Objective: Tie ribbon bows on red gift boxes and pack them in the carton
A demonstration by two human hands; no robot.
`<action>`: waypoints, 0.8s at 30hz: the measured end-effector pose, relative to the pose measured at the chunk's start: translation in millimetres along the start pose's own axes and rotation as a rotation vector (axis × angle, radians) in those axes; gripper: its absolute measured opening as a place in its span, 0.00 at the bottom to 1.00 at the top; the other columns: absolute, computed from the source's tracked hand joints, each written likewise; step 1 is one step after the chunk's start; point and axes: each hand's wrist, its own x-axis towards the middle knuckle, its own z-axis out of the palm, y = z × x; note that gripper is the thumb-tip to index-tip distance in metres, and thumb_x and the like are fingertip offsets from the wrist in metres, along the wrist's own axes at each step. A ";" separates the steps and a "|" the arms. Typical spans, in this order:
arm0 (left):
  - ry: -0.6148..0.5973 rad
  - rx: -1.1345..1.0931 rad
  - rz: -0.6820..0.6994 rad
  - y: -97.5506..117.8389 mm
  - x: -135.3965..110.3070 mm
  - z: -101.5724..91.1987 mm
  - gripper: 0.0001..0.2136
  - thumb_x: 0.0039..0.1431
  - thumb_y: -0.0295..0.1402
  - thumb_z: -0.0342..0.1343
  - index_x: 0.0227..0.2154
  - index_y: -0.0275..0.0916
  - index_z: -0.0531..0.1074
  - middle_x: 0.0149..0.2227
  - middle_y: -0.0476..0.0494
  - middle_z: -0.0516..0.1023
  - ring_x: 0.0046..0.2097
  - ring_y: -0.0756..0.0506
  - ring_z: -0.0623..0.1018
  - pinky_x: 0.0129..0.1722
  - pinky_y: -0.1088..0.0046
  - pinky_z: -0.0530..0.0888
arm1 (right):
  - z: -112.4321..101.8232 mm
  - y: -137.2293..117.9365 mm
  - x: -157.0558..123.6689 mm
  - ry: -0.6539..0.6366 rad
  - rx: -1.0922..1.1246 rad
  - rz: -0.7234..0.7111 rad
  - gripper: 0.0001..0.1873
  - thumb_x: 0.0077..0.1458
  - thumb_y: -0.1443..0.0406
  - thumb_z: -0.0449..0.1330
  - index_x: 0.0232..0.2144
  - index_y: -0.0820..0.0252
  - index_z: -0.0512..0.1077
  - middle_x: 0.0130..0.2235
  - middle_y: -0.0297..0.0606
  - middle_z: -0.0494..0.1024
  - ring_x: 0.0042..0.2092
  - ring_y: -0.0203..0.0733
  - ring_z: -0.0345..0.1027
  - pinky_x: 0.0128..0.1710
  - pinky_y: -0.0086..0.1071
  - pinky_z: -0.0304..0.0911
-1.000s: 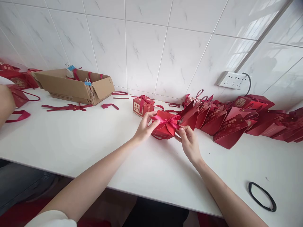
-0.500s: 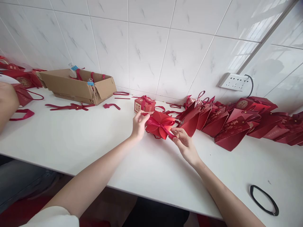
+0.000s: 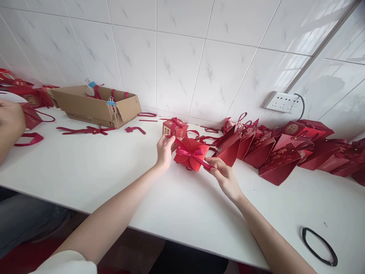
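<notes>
My left hand (image 3: 165, 153): thumb and fingertips pinched together on the far-left end of a glossy ribbon (image 3: 191, 154), the other fingers loosely curled.
My right hand (image 3: 224, 176): thumb and forefinger closed over the ribbon's near-right tail, a flat strip drawn out straight; the remaining fingers bend softly.
Petal box (image 3: 194, 164): in the middle of the white table, between my two hands; stiff red card, its top folded into rounded, overlapping petals like a flower.
Bow: soft, shiny loops of that ribbon, knotted over the centre of the petals.
Small box (image 3: 179, 131): just beyond my left hand, a cube-like red card box with a pale panel of printed characters and a ribbon bow on top.
Red bags (image 3: 279, 163): a crowded row to the right, wedge-shaped, of smooth folded card with gold-toned print and thin looped handles.
Carton (image 3: 88, 110): far left, plain brown corrugated board, with blue metal clips (image 3: 111, 103) on its edges and red strips hanging inside.
Loose ribbons (image 3: 88, 130): flat, dark red, lying tangled near the carton.
Black band (image 3: 319, 245): a thin oval loop, near right.
Table (image 3: 128, 160): smooth, white, pale-sheened.
Wall (image 3: 179, 68): glossy white tiles, grey-veined like marble.
Co-worker's arm (image 3: 10, 125): bare, at the left edge.
</notes>
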 end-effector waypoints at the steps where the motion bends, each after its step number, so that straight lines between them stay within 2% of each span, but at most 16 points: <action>1: 0.010 -0.006 0.008 1.1 0.6 -0.2 0.11 0.46 0.37 0.58 0.25 0.41 0.60 0.29 0.46 0.78 0.37 0.42 0.80 0.32 0.69 0.74 | -0.8 1.3 0.7 -0.002 0.037 0.006 0.15 0.52 0.55 0.57 0.20 0.58 0.67 0.50 0.40 0.71 0.54 0.51 0.62 0.53 0.49 0.60; 6: 0.111 -0.018 0.085 7.0 4.4 -1.8 0.10 0.45 0.35 0.58 0.23 0.40 0.61 0.26 0.49 0.75 0.37 0.44 0.79 0.34 0.69 0.73 | -3.3 3.5 3.3 -0.009 0.181 0.021 0.22 0.50 0.52 0.60 0.16 0.59 0.61 0.48 0.40 0.71 0.51 0.50 0.65 0.54 0.50 0.62; 14: 0.228 -0.058 0.155 13.2 12.2 -9.6 0.09 0.44 0.32 0.57 0.21 0.39 0.60 0.22 0.55 0.65 0.27 0.52 0.71 0.29 0.75 0.70 | -6.4 2.9 4.7 -0.016 0.168 0.038 0.21 0.49 0.51 0.60 0.17 0.59 0.61 0.46 0.41 0.73 0.48 0.51 0.66 0.55 0.53 0.59; 24: 0.367 -0.148 0.208 24.6 22.4 -17.5 0.09 0.38 0.31 0.56 0.20 0.40 0.59 0.22 0.54 0.64 0.25 0.52 0.69 0.26 0.77 0.68 | -7.0 -3.9 6.9 0.014 0.270 0.104 0.26 0.41 0.50 0.66 0.15 0.60 0.58 0.41 0.40 0.74 0.46 0.49 0.68 0.55 0.49 0.61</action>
